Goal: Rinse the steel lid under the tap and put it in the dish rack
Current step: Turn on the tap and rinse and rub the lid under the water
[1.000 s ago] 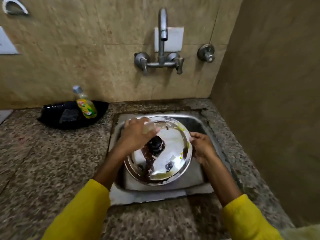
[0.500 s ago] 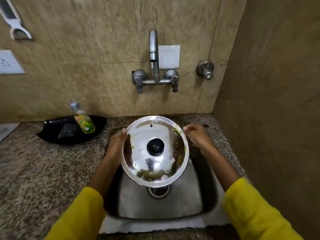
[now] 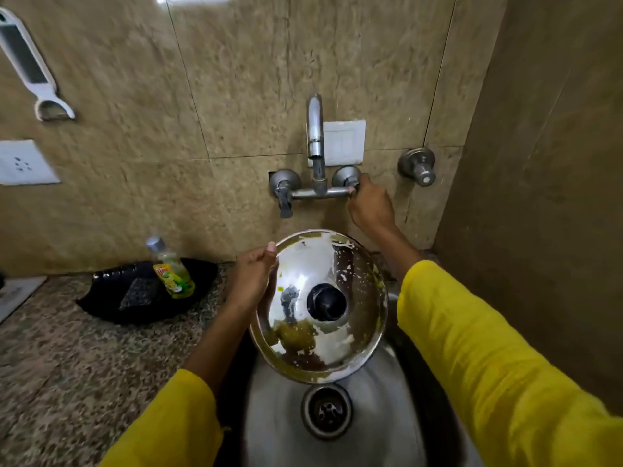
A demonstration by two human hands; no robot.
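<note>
A round steel lid (image 3: 323, 264) with a black knob and yellow-green food smears is held tilted above the steel sink (image 3: 381, 416). My left hand (image 3: 251, 281) grips the lid by its left rim, thumb on top. My right hand (image 3: 369, 205) is up at the wall tap (image 3: 315, 136), fingers closed around the tap's right handle. No water shows at the spout. No dish rack is in view.
A black tray (image 3: 108, 299) on the granite counter at the left holds a dish-soap bottle (image 3: 172, 273) and a scrubber (image 3: 136, 293). A second valve (image 3: 418, 166) sticks out right of the tap. A side wall closes in on the right. The sink drain (image 3: 326, 411) lies below the lid.
The lid rose out of the sink and tilted toward me, held now only by my left hand. My right hand left the rim and went up to the tap's right handle.
</note>
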